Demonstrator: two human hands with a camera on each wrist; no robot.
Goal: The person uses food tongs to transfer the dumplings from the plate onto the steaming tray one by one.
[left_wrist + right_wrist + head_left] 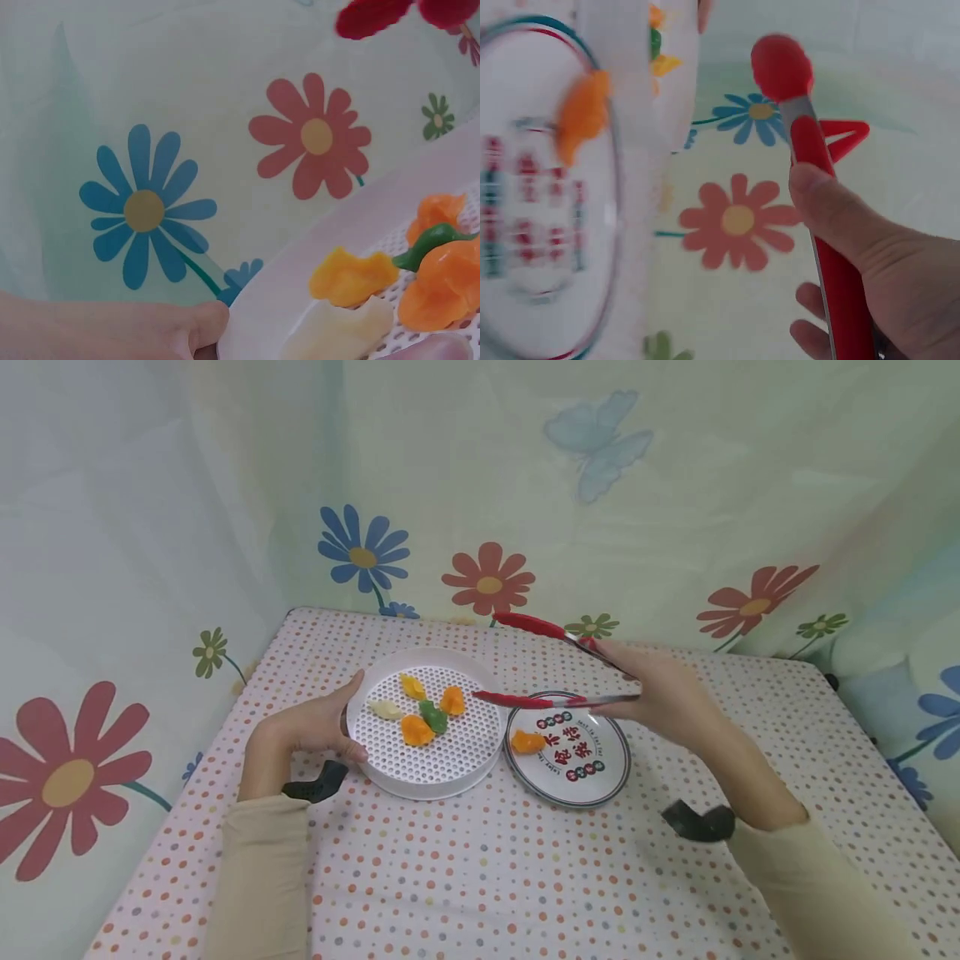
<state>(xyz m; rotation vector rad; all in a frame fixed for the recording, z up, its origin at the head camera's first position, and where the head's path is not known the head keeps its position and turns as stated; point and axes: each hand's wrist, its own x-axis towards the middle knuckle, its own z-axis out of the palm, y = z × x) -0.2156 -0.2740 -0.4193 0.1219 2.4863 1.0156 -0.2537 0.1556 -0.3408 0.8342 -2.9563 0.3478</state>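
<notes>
My left hand [318, 722] grips the left side of a round white steamer basket [427, 789], fingers and thumb spread along its rim. Several dumpling-shaped pieces sit on its perforated base: a yellow dumpling [412, 686], a white dumpling [386, 709], a green dumpling [433, 717] and orange ones. In my right hand [660, 689] is a pair of tongs [840, 277] with red tips, its arms spread wide and nothing between them. The tongs hang over the plate [600, 777], their lower tip reaching toward the basket's right rim in the head view. One orange dumpling [528, 742] lies on the plate's left part.
The plate stands right beside the basket, white with a dark rim and red lettering. Both are on a table with a dotted cloth [450, 877]. Behind the table's back edge hangs a flowered curtain [450, 468]. Dark wrist mounts [699, 822] sit at both sleeves.
</notes>
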